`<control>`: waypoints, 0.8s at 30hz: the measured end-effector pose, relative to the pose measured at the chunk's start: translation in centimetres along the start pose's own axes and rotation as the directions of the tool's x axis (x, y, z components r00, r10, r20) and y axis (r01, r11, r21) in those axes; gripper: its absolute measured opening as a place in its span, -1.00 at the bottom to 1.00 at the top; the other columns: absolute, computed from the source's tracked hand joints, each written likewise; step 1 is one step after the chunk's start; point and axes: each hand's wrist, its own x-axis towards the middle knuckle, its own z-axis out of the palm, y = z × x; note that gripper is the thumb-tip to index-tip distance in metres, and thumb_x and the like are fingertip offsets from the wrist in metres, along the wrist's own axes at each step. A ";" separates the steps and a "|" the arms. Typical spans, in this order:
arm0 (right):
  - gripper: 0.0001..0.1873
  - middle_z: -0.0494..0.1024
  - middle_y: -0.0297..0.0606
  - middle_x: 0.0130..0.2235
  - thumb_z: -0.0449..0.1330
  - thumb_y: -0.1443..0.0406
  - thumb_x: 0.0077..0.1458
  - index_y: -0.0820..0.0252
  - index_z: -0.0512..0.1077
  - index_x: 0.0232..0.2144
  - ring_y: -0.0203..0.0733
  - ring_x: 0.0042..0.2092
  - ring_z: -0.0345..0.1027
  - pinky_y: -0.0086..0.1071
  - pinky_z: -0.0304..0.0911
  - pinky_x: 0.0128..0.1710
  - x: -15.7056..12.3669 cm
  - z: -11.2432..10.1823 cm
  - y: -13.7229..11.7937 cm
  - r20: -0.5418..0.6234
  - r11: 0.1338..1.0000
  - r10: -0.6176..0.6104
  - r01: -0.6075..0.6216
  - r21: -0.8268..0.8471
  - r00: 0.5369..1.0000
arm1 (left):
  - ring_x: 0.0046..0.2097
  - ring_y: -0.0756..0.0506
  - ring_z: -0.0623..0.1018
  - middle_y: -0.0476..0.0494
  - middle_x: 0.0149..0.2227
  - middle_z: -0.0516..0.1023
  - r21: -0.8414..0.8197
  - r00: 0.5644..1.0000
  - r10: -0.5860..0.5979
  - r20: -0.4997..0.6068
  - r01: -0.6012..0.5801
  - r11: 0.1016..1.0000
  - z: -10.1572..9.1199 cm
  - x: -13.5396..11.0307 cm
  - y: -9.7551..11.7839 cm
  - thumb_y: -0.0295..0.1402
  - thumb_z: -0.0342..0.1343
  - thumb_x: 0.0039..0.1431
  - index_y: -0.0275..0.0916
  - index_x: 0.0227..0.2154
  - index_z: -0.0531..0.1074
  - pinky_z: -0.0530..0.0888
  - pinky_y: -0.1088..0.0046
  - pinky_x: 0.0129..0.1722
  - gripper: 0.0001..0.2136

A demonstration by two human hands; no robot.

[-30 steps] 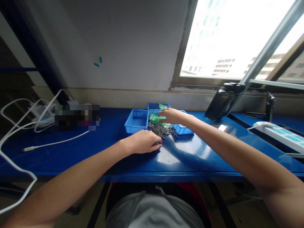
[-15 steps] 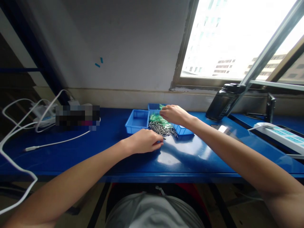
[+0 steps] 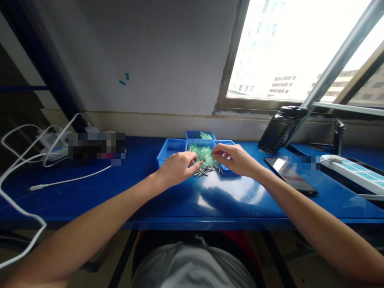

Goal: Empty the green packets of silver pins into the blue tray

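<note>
My left hand (image 3: 177, 169) is over the left side of a pile of small metal pins (image 3: 205, 170), thumb and forefinger apart. A gap shows between them; the other fingers are curled and partly hidden. To its right, my right hand (image 3: 235, 159) pinches a thin green plastic bag (image 3: 206, 154) at its right side. The bag lies between both hands, above the pins. Behind it stands a blue bin (image 3: 201, 142) with more green plastic around its front. Whether the bag has anything inside, I cannot make out.
Blue bins stand at the left (image 3: 171, 145), right (image 3: 225, 142) and back (image 3: 193, 135); the back one holds green bags. Right lie a phone (image 3: 291, 176) and a power strip (image 3: 354, 172), near a black bottle (image 3: 279, 130). White cables (image 3: 75, 178) run along the left.
My right hand has come back from the rear bin toward me with a green bag. My left hand has risen slightly away from the front of the pins, its thumb and forefinger parting.
</note>
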 end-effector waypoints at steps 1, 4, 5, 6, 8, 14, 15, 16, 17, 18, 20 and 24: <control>-0.83 0.46 -0.32 -0.47 0.05 0.25 0.10 0.22 0.39 -0.38 -0.36 -0.47 0.27 -0.51 0.15 -0.43 -0.3 0.2 0.0 0.010 0.999 0.021 -0.021 0.051 1.000 | -0.41 -0.03 0.44 -0.05 -0.40 0.46 -0.010 1.000 -0.006 -0.011 0.006 1.000 0.0 0.0 0.1 -0.17 -0.07 0.19 -0.24 -0.37 0.35 0.27 0.49 -0.45 -0.76; -0.81 0.45 -0.32 -0.49 0.08 0.22 0.08 0.24 0.38 -0.37 -0.35 -0.48 0.25 -0.49 0.17 -0.43 -0.8 0.5 0.0 0.064 0.985 0.071 -0.080 0.151 0.995 | -0.42 -0.02 0.43 -0.05 -0.35 0.43 -0.021 0.999 -0.014 -0.048 0.013 1.000 0.0 0.0 0.4 -0.18 -0.01 0.15 -0.23 -0.30 0.30 0.28 0.50 -0.47 -0.79; -0.81 0.45 -0.32 -0.50 0.08 0.22 0.07 0.24 0.38 -0.37 -0.35 -0.48 0.24 -0.48 0.16 -0.43 -0.9 0.5 0.0 0.088 0.981 0.078 -0.092 0.169 0.993 | -0.41 -0.02 0.43 -0.05 -0.32 0.43 -0.026 0.998 -0.012 -0.059 0.011 1.000 -0.1 0.0 0.4 -0.19 0.01 0.13 -0.23 -0.26 0.29 0.29 0.50 -0.47 -0.77; -0.80 0.44 -0.32 -0.50 0.08 0.21 0.07 0.25 0.38 -0.37 -0.35 -0.48 0.23 -0.48 0.16 -0.43 -1.1 0.5 0.0 0.111 0.978 0.080 -0.100 0.181 0.991 | -0.40 -0.02 0.43 -0.07 -0.28 0.43 -0.034 0.998 -0.006 -0.063 0.004 0.999 -0.2 0.0 0.4 -0.19 0.03 0.12 -0.23 -0.21 0.28 0.30 0.50 -0.47 -0.75; -0.80 0.41 -0.33 -0.51 0.09 0.22 0.05 0.26 0.37 -0.38 -0.35 -0.48 0.19 -0.48 0.13 -0.44 -1.3 0.4 -0.1 0.148 0.975 0.074 -0.103 0.198 0.986 | -0.36 -0.02 0.45 -0.09 -0.21 0.43 -0.048 0.999 0.030 -0.033 -0.032 0.998 -0.3 0.0 0.4 -0.20 0.03 0.12 -0.22 -0.13 0.27 0.32 0.50 -0.44 -0.70; -0.87 0.37 -0.37 -0.53 0.09 0.29 0.01 0.27 0.37 -0.40 -0.37 -0.49 0.14 -0.49 0.07 -0.49 -1.7 0.2 -0.5 0.292 0.963 0.058 -0.130 0.235 0.955 | -0.33 -0.05 0.46 -0.08 -0.33 0.51 -0.038 0.958 0.171 0.229 -0.167 0.985 0.1 0.0 0.3 -0.23 -0.01 0.16 -0.24 -0.28 0.43 0.30 0.51 -0.39 -0.78; -0.89 0.38 -0.36 -0.52 0.10 0.31 0.00 0.27 0.38 -0.41 -0.36 -0.48 0.16 -0.50 0.07 -0.48 -1.7 0.3 -0.5 0.326 0.963 0.054 -0.135 0.232 0.944 | -0.35 -0.04 0.46 -0.08 -0.36 0.51 -0.040 0.950 0.179 0.254 -0.175 0.984 0.2 0.0 0.4 -0.24 -0.01 0.16 -0.24 -0.29 0.44 0.28 0.52 -0.41 -0.79; -0.90 0.40 -0.36 -0.50 0.11 0.33 -0.02 0.27 0.38 -0.40 -0.36 -0.47 0.18 -0.50 0.08 -0.47 -1.7 0.3 -0.5 0.359 0.964 0.049 -0.138 0.227 0.932 | -0.37 -0.03 0.46 -0.07 -0.37 0.51 -0.044 0.944 0.185 0.273 -0.180 0.983 0.3 0.0 0.4 -0.25 -0.01 0.15 -0.24 -0.30 0.45 0.27 0.52 -0.43 -0.79; -0.90 0.41 -0.36 -0.48 0.11 0.35 -0.03 0.26 0.38 -0.39 -0.36 -0.46 0.20 -0.50 0.09 -0.46 -1.7 0.4 -0.5 0.391 0.965 0.042 -0.139 0.223 0.919 | -0.39 -0.02 0.45 -0.06 -0.39 0.50 -0.048 0.939 0.191 0.288 -0.185 0.982 0.4 -0.1 0.4 -0.26 -0.01 0.15 -0.24 -0.30 0.46 0.26 0.53 -0.44 -0.79; -0.90 0.43 -0.35 -0.47 0.11 0.36 -0.03 0.26 0.38 -0.38 -0.35 -0.45 0.22 -0.50 0.10 -0.45 -1.7 0.4 -0.5 0.419 0.965 0.033 -0.138 0.223 0.907 | -0.40 -0.02 0.44 -0.06 -0.39 0.50 -0.053 0.934 0.198 0.298 -0.191 0.980 0.5 -0.1 0.4 -0.27 -0.01 0.14 -0.24 -0.30 0.46 0.25 0.53 -0.45 -0.79; -0.88 0.45 -0.34 -0.43 0.11 0.38 -0.03 0.25 0.37 -0.35 -0.35 -0.42 0.24 -0.50 0.12 -0.43 -1.8 0.6 -0.5 0.454 0.964 0.015 -0.133 0.229 0.891 | -0.40 -0.01 0.43 -0.06 -0.40 0.49 -0.065 0.927 0.214 0.308 -0.204 0.977 0.6 -0.1 0.4 -0.28 -0.01 0.13 -0.26 -0.33 0.46 0.25 0.53 -0.45 -0.80; -0.87 0.43 -0.33 -0.39 0.12 0.28 0.03 0.24 0.35 -0.34 -0.33 -0.39 0.24 -0.49 0.12 -0.41 -2.0 0.8 -0.6 0.446 0.968 -0.008 -0.105 0.229 0.895 | -0.41 -0.01 0.42 -0.08 -0.42 0.45 -0.095 0.914 0.235 0.331 -0.216 0.972 0.7 -0.1 0.5 -0.30 -0.02 0.13 -0.29 -0.45 0.42 0.25 0.53 -0.45 -0.81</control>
